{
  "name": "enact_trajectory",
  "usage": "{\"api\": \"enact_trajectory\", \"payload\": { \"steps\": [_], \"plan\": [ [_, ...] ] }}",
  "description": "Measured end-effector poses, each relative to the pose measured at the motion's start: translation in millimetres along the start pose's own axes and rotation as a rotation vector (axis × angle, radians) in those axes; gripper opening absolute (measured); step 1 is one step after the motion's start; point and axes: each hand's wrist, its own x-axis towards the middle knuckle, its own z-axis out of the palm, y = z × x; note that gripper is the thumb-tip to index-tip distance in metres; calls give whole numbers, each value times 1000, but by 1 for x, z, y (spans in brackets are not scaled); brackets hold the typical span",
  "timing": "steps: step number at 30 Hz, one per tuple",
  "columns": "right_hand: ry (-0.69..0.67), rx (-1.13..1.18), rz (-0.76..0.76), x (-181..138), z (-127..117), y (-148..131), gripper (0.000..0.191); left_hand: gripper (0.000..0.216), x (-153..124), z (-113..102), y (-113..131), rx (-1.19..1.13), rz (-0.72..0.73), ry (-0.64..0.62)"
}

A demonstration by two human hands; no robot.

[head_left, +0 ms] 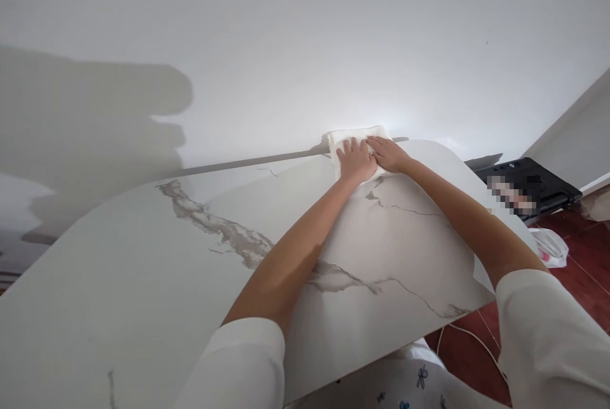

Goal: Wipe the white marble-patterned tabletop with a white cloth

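Note:
A white cloth (339, 140) lies folded at the far edge of the white marble-patterned table (200, 295), up against the wall. Flat on top of it rests my left hand (356, 161), fingers spread and pointing away from me. My right hand (388, 154) presses on the cloth just beside it, fingers stretched out to the left and touching or nearly touching the left hand. Neither hand is wrapped round the cloth. The cloth's part beneath both palms is hidden.
A pale wall (295, 40) rises behind the table, with a narrow dark gap along the edge. Right of the table are a black case-like object (555, 190), partly pixelated, and a white plastic bag (553, 247). A pale cable (481, 342) runs over the red floor (584, 275).

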Motion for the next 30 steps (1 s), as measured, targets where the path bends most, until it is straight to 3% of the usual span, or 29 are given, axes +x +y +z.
{"api": "enact_trajectory", "payload": {
  "steps": [10, 19, 30],
  "plan": [
    [14, 33, -12, -15, -7, 35, 53, 56, 10, 10, 36, -9, -22, 5],
    [3, 5, 49, -28, -10, 23, 56, 55, -4, 7, 35, -47, 28, 8],
    [17, -26, 34, -77, -14, -1, 56, 55, -49, 3, 42, -57, 90, -12]
  ]
}}
